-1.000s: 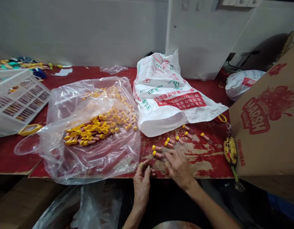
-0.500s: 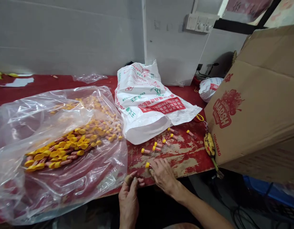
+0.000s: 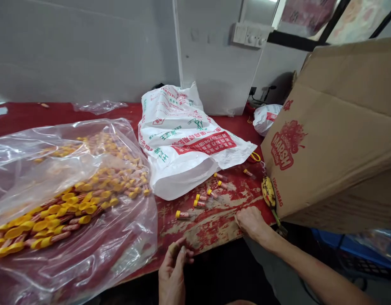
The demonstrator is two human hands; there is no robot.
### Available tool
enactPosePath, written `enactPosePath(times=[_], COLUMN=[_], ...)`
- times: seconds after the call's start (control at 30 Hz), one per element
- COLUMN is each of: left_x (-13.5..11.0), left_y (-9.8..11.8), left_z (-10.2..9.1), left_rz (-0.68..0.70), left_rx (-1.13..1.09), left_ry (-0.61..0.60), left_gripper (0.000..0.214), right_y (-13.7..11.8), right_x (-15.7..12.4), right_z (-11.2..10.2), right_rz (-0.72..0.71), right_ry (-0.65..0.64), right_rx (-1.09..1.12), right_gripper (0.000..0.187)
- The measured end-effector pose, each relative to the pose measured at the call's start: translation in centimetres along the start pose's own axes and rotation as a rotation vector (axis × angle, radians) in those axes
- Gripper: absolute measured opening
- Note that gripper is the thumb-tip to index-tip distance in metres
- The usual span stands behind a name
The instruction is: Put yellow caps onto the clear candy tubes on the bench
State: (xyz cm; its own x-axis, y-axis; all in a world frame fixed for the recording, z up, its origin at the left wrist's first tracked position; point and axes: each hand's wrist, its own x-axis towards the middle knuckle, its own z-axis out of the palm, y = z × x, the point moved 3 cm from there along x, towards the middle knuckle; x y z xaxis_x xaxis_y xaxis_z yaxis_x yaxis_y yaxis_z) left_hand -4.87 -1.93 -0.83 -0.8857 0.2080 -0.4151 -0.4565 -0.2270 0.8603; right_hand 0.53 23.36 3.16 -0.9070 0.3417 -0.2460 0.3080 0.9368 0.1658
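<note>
Several small clear tubes with yellow caps [image 3: 200, 203] lie loose on the worn red table [image 3: 214, 228]; one tube [image 3: 183, 214] lies apart, nearer the front edge. My left hand [image 3: 172, 269] hovers below the table's front edge. Its fingers are pinched together, and I cannot make out what is between them. My right hand [image 3: 251, 222] rests on the table edge to the right of the tubes, just under a spotted banana [image 3: 268, 190]. Its fingers are curled under, hiding anything inside.
A big clear plastic bag [image 3: 97, 140] on the left holds a heap of yellow-capped tubes [image 3: 78, 207]. A white printed bag [image 3: 189, 144] lies open behind the loose tubes. A large cardboard box [image 3: 335, 144] leans in at the right. A small white bag [image 3: 267, 116] sits at the wall.
The view has swung right. My right hand slid from the loose tubes to the right, toward the banana, leaving one tube near the front edge. My left hand stayed pinched below the edge.
</note>
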Motion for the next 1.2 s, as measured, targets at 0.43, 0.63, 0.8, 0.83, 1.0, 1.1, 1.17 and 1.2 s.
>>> enactPosePath(times=[0.43,0.63,0.8,0.83,1.0,1.1,1.17,1.2], left_x=[0.9,-0.3,-0.2,-0.1,-0.2,-0.9,-1.3,-1.4], left_y=[-0.5,0.7,1.1,1.2,1.5,1.4,1.4,1.4], left_z=[2.9,3.0,1.8,1.3,-0.1,0.0,0.2,0.2], left_rz=[-0.081,-0.151,-0.192,-0.185,-0.172,-0.179,-0.201,-0.211], left_rx=[-0.019,-0.369,-0.564,-0.582,-0.557,-0.529,-0.525,-0.518], left_ry=[-0.114,-0.161,-0.076,-0.042,0.013,-0.005,-0.010,-0.009], left_gripper=[0.044,0.041,0.040,0.039,0.040,0.044,0.047,0.049], right_y=[0.5,-6.8,-14.0,-14.3,-13.8,-15.2,-16.0,-16.0], right_x=[0.0,-2.2,-2.9,-2.3,3.2,5.6,5.6,5.1], right_z=[0.7,-0.4,-3.2,-3.8,-5.1,-4.5,-4.1,-4.0], right_rz=[-0.071,-0.263,-0.537,-0.564,-0.358,-0.333,-0.341,-0.348], right_ry=[0.003,0.404,0.519,0.527,0.560,0.483,0.476,0.476], right_rx=[0.026,0.503,0.657,0.639,0.344,0.200,0.176,0.194], right_gripper=[0.022,0.029,0.021,0.019,0.016,0.015,0.016,0.015])
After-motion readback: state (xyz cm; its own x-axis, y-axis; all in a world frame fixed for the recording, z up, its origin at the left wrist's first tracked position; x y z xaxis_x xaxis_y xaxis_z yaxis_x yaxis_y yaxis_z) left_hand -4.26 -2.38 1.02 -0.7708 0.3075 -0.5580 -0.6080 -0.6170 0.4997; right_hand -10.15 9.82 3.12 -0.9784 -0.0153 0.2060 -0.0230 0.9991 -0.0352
